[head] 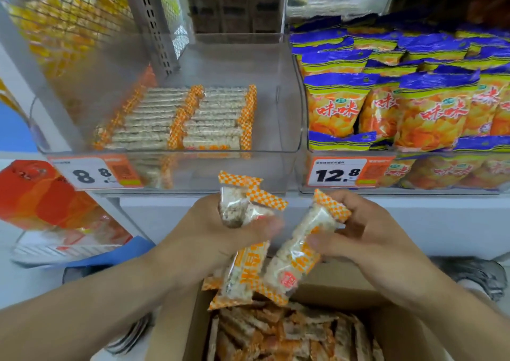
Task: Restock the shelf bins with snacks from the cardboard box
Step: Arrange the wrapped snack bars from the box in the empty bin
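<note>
Gripping snack bars, both hands hang over the cardboard box [176, 330]: left hand [209, 231] clutches a bundle [242, 239], right hand [367, 231] one bar [300, 247], long axes tilted toward the clear bin [171, 165] just ahead, nearer the left hand.

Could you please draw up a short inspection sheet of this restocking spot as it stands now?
Surface: white shelf carrying clear bins.
Job's things: rice snack bars rowed in the 8.8 bin; cardboard box below holds more.
Clutter: red packets at left.
Grippers: left hand grips two bars; right hand grips one.
Cables: nothing seen.
Surroundings: blue-and-yellow chip bags fill the 12.8 bin.
</note>
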A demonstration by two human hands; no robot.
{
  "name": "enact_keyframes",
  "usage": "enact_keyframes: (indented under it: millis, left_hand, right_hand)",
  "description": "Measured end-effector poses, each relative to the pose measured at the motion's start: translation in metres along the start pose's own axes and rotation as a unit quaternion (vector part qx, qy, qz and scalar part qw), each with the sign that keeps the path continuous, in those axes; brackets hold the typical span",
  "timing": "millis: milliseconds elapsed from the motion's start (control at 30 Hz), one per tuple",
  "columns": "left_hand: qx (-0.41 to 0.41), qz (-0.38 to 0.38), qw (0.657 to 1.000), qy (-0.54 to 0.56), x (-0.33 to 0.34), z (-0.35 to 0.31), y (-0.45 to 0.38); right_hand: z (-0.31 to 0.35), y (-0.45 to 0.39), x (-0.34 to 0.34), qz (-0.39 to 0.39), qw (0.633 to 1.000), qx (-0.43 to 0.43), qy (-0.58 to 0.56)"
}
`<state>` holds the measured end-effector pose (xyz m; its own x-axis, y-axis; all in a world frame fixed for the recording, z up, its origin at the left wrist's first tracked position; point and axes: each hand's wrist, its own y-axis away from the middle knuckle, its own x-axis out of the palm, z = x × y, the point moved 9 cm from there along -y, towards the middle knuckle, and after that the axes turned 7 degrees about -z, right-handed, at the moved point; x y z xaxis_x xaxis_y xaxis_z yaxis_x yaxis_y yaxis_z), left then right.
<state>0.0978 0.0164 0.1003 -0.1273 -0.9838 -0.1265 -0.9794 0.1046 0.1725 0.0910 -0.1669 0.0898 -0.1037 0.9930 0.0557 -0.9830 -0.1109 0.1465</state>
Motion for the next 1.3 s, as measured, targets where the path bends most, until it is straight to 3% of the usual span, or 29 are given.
enact_keyframes:
  millis: [300, 600, 867, 1100, 1300]
  left_hand:
    - [-0.089, -0.03, 0.992, 0.079, -0.007, 0.025, 0.008]
    - [-0.188, -0.025, 0.977, 0.094, -0.001, 0.05, 0.018]
    - [-0.162, -0.058, 0.985, 0.024, -0.02, 0.043, 0.016]
    - [-0.155, -0.078, 0.983, 0.056, -0.037, 0.036, 0.021]
    - [-0.178, -0.121, 0.964, 0.158, -0.037, 0.036, 0.025]
  right_hand:
    - [-0.023, 0.006, 0.008, 0.033, 0.991, 0.084, -0.096]
    - [-0.032, 0.009, 0.032, 0.063, 0.996, 0.06, 0.034]
    - [-0.011, 0.008, 0.014, 0.083, 0.988, 0.041, 0.123]
    - [0.003, 0.001, -0.029, 0.007, 0.995, 0.02, 0.101]
    - [-0.013, 0.003, -0.017, 0.008, 0.999, 0.037, 0.034]
